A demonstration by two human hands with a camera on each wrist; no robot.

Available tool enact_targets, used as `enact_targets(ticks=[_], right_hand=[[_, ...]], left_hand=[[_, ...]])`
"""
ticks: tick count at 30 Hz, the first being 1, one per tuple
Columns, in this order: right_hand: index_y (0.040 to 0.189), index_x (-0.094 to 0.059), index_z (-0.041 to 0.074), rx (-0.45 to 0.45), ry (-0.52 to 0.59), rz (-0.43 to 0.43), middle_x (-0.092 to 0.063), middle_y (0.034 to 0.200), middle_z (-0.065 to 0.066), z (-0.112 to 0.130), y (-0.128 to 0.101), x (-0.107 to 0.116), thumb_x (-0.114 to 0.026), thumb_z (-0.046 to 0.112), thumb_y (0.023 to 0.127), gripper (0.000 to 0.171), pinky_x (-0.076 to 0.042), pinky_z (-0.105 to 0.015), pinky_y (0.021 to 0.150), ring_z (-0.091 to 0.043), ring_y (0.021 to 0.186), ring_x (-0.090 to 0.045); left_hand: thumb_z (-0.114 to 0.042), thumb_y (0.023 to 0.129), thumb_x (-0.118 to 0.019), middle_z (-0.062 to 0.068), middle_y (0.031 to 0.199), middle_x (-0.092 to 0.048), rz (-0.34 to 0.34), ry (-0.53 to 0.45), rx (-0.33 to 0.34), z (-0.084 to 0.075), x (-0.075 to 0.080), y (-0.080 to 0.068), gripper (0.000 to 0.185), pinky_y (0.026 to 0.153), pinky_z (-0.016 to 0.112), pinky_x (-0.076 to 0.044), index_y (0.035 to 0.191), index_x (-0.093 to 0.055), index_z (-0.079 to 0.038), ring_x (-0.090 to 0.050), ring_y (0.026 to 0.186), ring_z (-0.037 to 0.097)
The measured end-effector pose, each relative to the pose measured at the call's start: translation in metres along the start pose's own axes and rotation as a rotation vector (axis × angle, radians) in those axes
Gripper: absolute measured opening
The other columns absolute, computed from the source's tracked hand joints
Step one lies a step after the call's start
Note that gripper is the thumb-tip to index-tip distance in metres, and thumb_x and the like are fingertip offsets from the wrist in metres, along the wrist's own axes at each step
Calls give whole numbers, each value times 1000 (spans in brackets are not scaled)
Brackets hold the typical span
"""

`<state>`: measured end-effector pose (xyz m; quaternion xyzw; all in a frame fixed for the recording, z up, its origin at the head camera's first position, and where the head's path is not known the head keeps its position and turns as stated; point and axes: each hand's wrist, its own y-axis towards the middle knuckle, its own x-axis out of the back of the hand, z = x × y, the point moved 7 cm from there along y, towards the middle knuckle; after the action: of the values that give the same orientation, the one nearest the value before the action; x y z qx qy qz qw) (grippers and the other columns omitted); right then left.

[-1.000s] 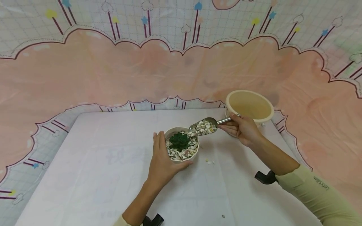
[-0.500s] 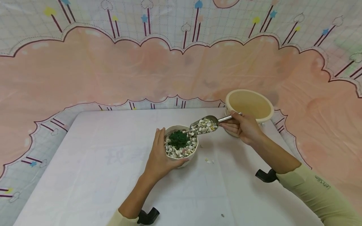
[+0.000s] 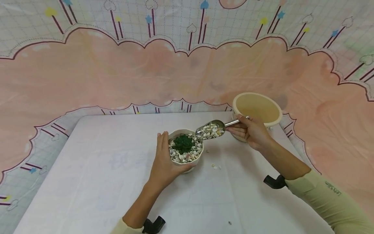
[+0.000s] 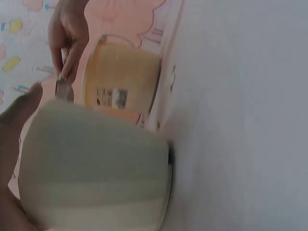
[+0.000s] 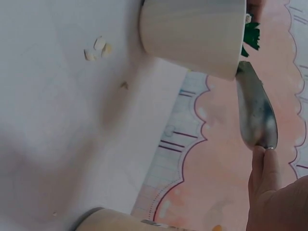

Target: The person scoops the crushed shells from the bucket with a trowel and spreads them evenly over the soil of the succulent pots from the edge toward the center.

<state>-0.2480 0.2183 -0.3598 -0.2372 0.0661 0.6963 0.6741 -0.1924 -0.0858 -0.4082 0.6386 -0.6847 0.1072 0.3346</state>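
A small white pot stands mid-table, holding a green succulent ringed by small shells. My left hand grips the pot's left side, thumb under its front. My right hand holds the handle of a metal scoop heaped with shells, its tip resting at the pot's right rim. The left wrist view shows the pot's wall close up. In the right wrist view the scoop's underside meets the pot.
A large cream tub stands at the table's far right corner, just behind my right hand. A few spilled shells lie right of the pot. A pink patterned cloth hangs behind the white table.
The pot and my left hand have shifted slightly left and back. The scoop stays loaded at the pot's rim, barely moved.
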Motion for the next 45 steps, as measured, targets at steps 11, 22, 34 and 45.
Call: enact_targets(ticks=[11,22,34,45], right_hand=[[104,-67,-2,26,-4,10,-76,91,-21,1,3,-3,-45,13,114,28,-60,-34,83,-29,84,-79],[103,-65,-3,34,15,8,-76,88,-22,0,8,-3,-45,11,114,26,-60,-35,82,-30,83,-79],[106,-62,-4,36,-8,11,-76,91,-21,0,9,-6,-46,15,114,26,-60,-34,83,-29,85,-79],[102,-63,-6,31,8,20,-76,90,-22,0,8,-8,-45,13,114,29,-60,-34,83,-28,84,-79]], left_hand=[[-44,69,-100,26,169,-18,-79,45,-37,-5,-3,-3,135,119,58,-32,165,-17,3,-12,159,41],[-40,69,-100,20,172,-17,60,-52,-92,6,-2,10,132,118,61,-31,167,-19,-4,-12,159,35],[-46,67,-101,26,168,-18,-117,21,-16,-9,-7,-6,139,119,57,-30,165,-15,4,-7,158,44],[-41,68,-100,27,168,-22,-44,-56,-86,4,-5,4,134,118,61,-31,165,-19,2,-16,157,43]])
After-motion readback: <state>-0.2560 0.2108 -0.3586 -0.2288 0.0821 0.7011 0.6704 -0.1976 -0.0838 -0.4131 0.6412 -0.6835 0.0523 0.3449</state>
